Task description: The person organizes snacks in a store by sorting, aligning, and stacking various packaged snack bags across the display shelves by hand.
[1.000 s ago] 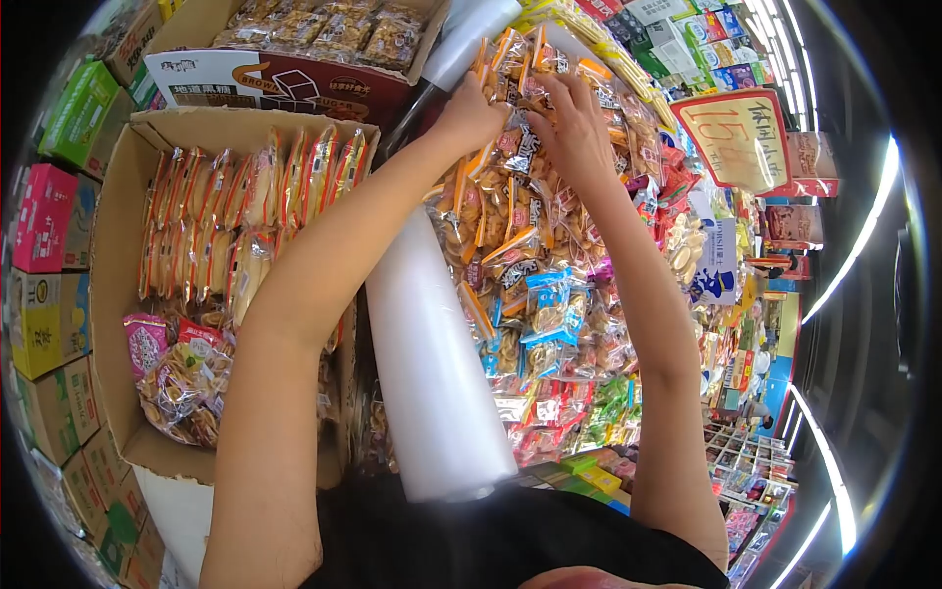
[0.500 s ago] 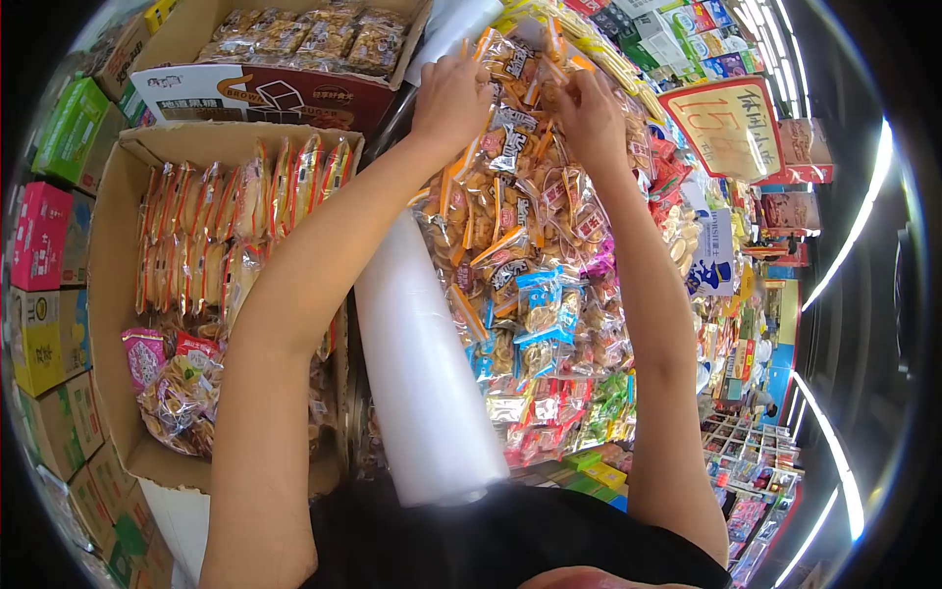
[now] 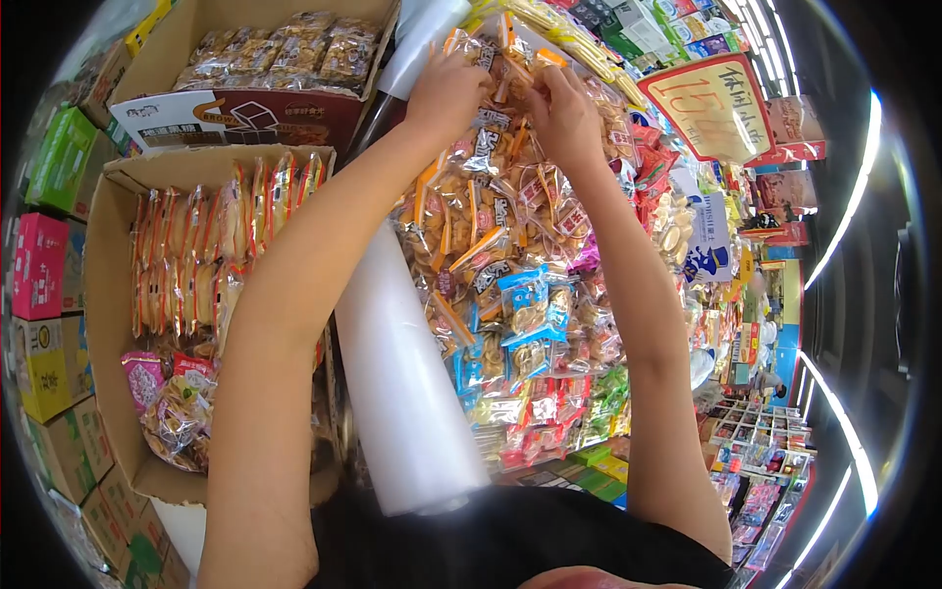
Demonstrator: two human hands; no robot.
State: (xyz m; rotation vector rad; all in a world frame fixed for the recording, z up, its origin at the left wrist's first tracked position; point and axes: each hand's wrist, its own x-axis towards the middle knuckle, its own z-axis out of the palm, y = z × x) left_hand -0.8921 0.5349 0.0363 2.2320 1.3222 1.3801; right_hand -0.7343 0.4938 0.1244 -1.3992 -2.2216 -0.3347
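Both of my hands are at the far end of a heap of clear snack packets with orange edges (image 3: 481, 245). My left hand (image 3: 449, 96) has its fingers curled at a packet (image 3: 469, 47) on the heap's left side. My right hand (image 3: 567, 116) is bent with thumb and fingers together at an orange-edged packet (image 3: 512, 71) between the two hands. The fingertips of both hands are partly hidden by the hands and packets. Blue-edged packets (image 3: 525, 304) lie nearer to me.
A large plastic bag roll (image 3: 402, 383) lies between the heap and a carton (image 3: 103, 324) of upright packets. Behind that stands a brown sugar carton (image 3: 235, 123). A price sign (image 3: 708, 106) rises at the right. Stacked boxes (image 3: 44, 265) line the left edge.
The view has shifted slightly, so the heap and cartons appear further left and a little lower. My right hand has moved closer to my left, along with the packet at its fingers.
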